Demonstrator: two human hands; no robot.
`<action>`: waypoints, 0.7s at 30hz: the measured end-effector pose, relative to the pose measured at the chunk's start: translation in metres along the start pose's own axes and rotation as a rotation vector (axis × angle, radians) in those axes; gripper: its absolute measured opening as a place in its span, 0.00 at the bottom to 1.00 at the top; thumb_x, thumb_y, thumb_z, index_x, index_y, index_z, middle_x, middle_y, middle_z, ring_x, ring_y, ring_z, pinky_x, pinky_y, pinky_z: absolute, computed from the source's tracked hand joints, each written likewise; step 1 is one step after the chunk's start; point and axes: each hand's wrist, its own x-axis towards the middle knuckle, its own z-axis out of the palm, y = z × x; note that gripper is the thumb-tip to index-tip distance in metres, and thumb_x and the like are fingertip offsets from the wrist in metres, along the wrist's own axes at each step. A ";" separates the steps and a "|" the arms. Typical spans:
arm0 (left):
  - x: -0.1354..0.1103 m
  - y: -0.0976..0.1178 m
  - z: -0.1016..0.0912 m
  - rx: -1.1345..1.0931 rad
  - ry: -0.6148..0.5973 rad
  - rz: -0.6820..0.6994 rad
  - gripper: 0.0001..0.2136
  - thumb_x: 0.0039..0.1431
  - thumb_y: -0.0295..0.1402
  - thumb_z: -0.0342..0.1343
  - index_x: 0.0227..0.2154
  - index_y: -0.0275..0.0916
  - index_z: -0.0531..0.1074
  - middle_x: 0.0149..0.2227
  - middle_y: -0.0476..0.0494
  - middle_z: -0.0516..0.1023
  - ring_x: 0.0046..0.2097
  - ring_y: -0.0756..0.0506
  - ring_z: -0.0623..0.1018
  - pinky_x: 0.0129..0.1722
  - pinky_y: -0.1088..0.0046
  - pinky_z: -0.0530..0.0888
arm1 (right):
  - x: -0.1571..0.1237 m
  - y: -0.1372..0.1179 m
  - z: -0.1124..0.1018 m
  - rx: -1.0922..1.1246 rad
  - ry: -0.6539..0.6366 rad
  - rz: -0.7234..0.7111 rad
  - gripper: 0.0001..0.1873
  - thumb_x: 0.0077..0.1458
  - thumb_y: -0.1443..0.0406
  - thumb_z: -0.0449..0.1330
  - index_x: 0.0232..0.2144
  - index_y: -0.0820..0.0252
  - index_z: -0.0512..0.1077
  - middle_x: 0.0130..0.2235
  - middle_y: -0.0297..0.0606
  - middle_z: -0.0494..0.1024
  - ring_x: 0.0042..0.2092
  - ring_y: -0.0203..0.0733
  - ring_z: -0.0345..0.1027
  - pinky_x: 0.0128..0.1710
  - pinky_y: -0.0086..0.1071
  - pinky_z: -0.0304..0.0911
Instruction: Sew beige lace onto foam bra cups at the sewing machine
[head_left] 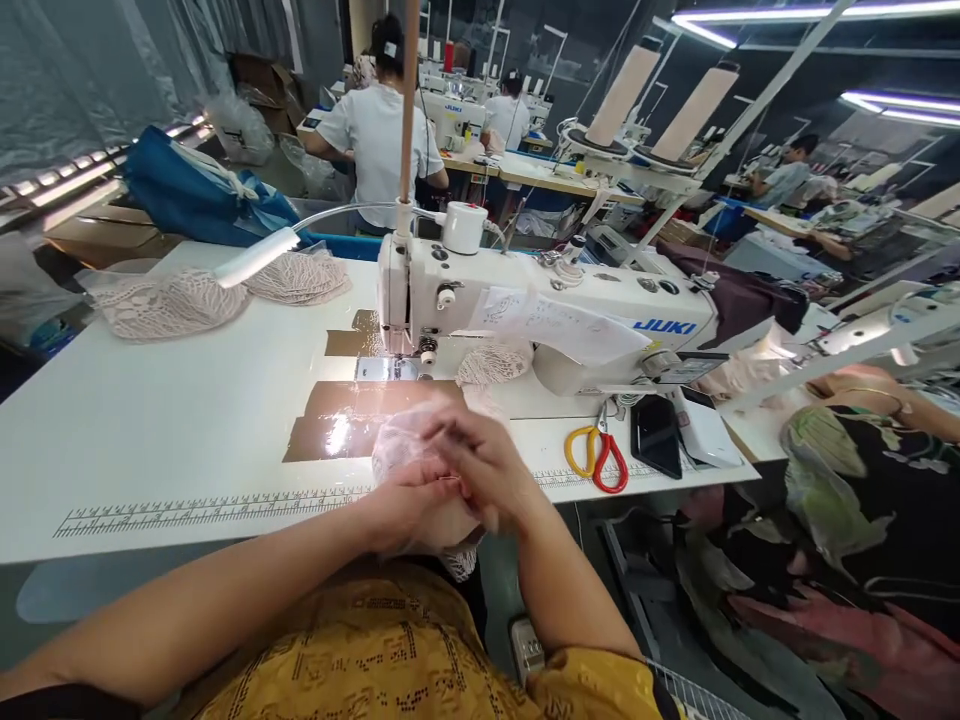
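Observation:
Just in front of the sewing machine [480,290], both hands meet over a piece of pale pink lace fabric [397,440] at the table's front edge. My left hand [416,500] is closed on the fabric, its thumb and fingers pinched together. Against it works my right hand [487,455], fingers curled and smeared by motion, so what they grip does not show. Part of the fabric hangs below the hands over my lap. Another lace piece [493,362] lies beneath the machine's arm.
Yellow-and-red scissors [600,455], a black phone [655,436] and a white device [705,428] lie at right. Stacked lace pieces [172,300] rest at the back left. A lamp [259,257] leans over the table. Beside me at right sits a person in a patterned garment [840,520].

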 end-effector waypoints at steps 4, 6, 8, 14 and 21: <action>-0.026 0.017 -0.017 -0.230 -0.116 -0.055 0.13 0.56 0.40 0.63 0.32 0.34 0.73 0.34 0.39 0.80 0.37 0.42 0.81 0.42 0.64 0.77 | 0.006 0.046 -0.018 -0.566 0.028 0.165 0.11 0.64 0.62 0.50 0.38 0.58 0.72 0.40 0.40 0.75 0.41 0.43 0.68 0.42 0.34 0.61; -0.041 0.030 -0.034 -0.293 -0.093 -0.025 0.10 0.56 0.36 0.64 0.33 0.34 0.74 0.33 0.40 0.81 0.37 0.43 0.81 0.40 0.67 0.78 | 0.003 0.062 -0.019 -0.773 -0.038 0.198 0.11 0.63 0.63 0.51 0.40 0.59 0.72 0.43 0.42 0.74 0.40 0.43 0.68 0.37 0.32 0.60; -0.056 0.043 -0.053 -0.323 -0.030 0.042 0.08 0.55 0.33 0.65 0.33 0.34 0.75 0.32 0.42 0.81 0.35 0.45 0.81 0.38 0.69 0.79 | -0.001 0.070 -0.014 -0.920 -0.055 0.193 0.10 0.62 0.64 0.53 0.42 0.58 0.72 0.45 0.42 0.74 0.38 0.42 0.68 0.34 0.31 0.59; -0.092 0.061 -0.091 -0.411 0.327 0.326 0.03 0.53 0.27 0.62 0.30 0.36 0.74 0.25 0.50 0.75 0.29 0.51 0.77 0.32 0.78 0.78 | -0.006 0.067 -0.001 -1.160 -0.085 0.175 0.09 0.58 0.68 0.55 0.39 0.60 0.74 0.39 0.41 0.79 0.38 0.43 0.68 0.34 0.32 0.54; -0.079 0.028 -0.057 0.046 0.217 -0.044 0.21 0.51 0.42 0.65 0.46 0.40 0.73 0.17 0.56 0.65 0.20 0.52 0.67 0.22 0.77 0.67 | 0.000 0.065 0.000 -1.209 -0.069 0.282 0.09 0.59 0.64 0.56 0.37 0.58 0.76 0.31 0.38 0.81 0.33 0.43 0.70 0.30 0.32 0.49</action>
